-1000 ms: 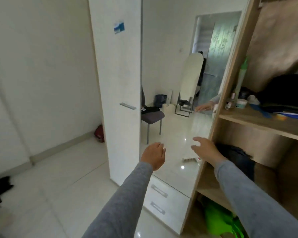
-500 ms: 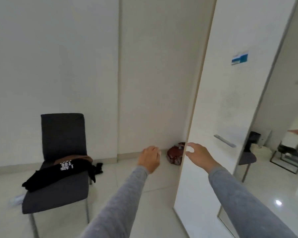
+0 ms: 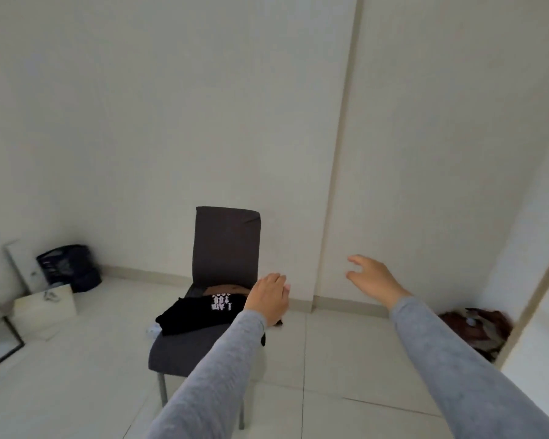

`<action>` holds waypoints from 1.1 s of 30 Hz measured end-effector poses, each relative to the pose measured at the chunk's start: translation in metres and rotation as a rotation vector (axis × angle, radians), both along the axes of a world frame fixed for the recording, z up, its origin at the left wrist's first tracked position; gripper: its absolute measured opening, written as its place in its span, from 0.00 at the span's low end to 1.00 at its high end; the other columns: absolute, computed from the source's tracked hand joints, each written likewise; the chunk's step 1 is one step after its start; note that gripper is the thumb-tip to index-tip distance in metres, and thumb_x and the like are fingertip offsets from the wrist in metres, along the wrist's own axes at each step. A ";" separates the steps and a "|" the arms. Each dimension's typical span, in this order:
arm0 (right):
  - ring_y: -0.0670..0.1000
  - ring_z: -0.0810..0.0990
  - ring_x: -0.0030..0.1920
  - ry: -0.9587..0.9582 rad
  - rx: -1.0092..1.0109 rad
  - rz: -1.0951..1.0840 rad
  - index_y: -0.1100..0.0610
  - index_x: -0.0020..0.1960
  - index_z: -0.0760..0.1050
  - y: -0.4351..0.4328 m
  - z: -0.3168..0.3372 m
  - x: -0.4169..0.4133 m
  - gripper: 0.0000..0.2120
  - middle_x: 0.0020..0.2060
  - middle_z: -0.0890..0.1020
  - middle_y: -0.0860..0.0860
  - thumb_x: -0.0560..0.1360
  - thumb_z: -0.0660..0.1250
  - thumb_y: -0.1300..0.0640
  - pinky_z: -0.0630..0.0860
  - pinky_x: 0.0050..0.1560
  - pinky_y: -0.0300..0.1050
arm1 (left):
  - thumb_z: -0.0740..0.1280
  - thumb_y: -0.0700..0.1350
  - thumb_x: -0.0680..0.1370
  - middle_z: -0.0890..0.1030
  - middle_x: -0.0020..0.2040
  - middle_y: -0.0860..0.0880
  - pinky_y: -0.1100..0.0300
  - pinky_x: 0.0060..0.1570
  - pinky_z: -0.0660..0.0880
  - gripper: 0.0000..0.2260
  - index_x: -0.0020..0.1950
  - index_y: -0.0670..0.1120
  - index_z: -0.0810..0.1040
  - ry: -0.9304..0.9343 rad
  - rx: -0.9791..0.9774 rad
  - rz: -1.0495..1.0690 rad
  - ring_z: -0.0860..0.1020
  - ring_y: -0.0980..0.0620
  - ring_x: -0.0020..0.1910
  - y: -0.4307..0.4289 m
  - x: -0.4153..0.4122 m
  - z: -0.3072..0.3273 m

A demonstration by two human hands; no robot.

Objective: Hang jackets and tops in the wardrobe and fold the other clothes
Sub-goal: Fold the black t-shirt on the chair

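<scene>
A dark grey chair (image 3: 225, 242) stands at the centre of the frame against the white wall. A black top (image 3: 197, 313) with white lettering lies crumpled on its seat, over a strip of brown cloth (image 3: 225, 289). Two grey-sleeved arms stretch forward: the left hand (image 3: 268, 297) hangs in front of the top's right end, fingers loosely bent and holding nothing, while the right hand (image 3: 373, 278) hovers further right, fingers spread and empty.

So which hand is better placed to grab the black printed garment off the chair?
Left, likely. The left hand hovers at the black printed garment on the gray chair, overlapping its edge. The right hand is off to the chair's side, against the wall.
</scene>
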State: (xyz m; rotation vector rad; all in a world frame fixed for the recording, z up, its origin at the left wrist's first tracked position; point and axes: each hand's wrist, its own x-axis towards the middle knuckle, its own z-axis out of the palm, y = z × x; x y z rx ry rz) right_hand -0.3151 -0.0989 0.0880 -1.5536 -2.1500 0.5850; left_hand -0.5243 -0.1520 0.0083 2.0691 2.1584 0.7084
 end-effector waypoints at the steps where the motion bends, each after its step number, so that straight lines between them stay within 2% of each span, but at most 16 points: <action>1: 0.53 0.67 0.70 -0.009 -0.015 0.028 0.60 0.70 0.67 0.015 -0.006 -0.015 0.22 0.70 0.70 0.56 0.77 0.63 0.60 0.60 0.67 0.38 | 0.50 0.44 0.83 0.70 0.68 0.45 0.56 0.70 0.55 0.17 0.68 0.41 0.68 -0.003 -0.016 0.025 0.64 0.48 0.71 0.006 -0.013 -0.006; 5: 0.53 0.67 0.70 -0.026 -0.067 0.125 0.59 0.71 0.66 0.068 -0.029 -0.080 0.23 0.71 0.68 0.55 0.77 0.62 0.59 0.61 0.67 0.38 | 0.49 0.46 0.83 0.65 0.73 0.46 0.54 0.73 0.51 0.19 0.72 0.42 0.64 -0.024 -0.070 0.126 0.57 0.50 0.75 0.039 -0.072 -0.026; 11: 0.53 0.66 0.71 -0.023 -0.126 0.223 0.58 0.72 0.65 0.146 -0.057 -0.190 0.23 0.71 0.68 0.54 0.77 0.61 0.59 0.60 0.68 0.39 | 0.49 0.47 0.83 0.66 0.73 0.46 0.53 0.74 0.51 0.19 0.72 0.42 0.65 -0.050 -0.083 0.228 0.57 0.50 0.75 0.115 -0.176 -0.048; 18: 0.51 0.68 0.69 0.139 -0.258 0.134 0.57 0.70 0.68 0.240 -0.087 -0.291 0.21 0.68 0.71 0.54 0.77 0.63 0.58 0.62 0.66 0.41 | 0.49 0.48 0.83 0.65 0.73 0.46 0.54 0.74 0.54 0.20 0.72 0.42 0.65 -0.046 -0.200 0.188 0.58 0.50 0.75 0.196 -0.287 -0.073; 23: 0.53 0.69 0.68 0.101 -0.346 0.103 0.59 0.68 0.69 0.295 -0.135 -0.341 0.20 0.67 0.72 0.54 0.77 0.62 0.59 0.64 0.65 0.42 | 0.50 0.46 0.83 0.69 0.70 0.44 0.58 0.69 0.57 0.18 0.70 0.41 0.68 -0.040 -0.279 0.223 0.64 0.48 0.71 0.252 -0.357 -0.104; 27: 0.54 0.74 0.62 0.066 -0.394 0.049 0.61 0.64 0.73 0.336 -0.173 -0.351 0.16 0.63 0.76 0.56 0.77 0.62 0.60 0.68 0.58 0.41 | 0.50 0.47 0.83 0.69 0.70 0.44 0.55 0.71 0.57 0.19 0.71 0.40 0.67 -0.024 -0.378 0.165 0.63 0.48 0.72 0.307 -0.375 -0.139; 33: 0.54 0.70 0.67 0.140 -0.549 -0.103 0.60 0.69 0.69 0.397 -0.242 -0.354 0.20 0.67 0.72 0.56 0.78 0.62 0.60 0.65 0.61 0.38 | 0.50 0.49 0.83 0.68 0.70 0.46 0.53 0.70 0.58 0.19 0.71 0.43 0.66 0.066 -0.521 -0.083 0.62 0.48 0.72 0.402 -0.361 -0.209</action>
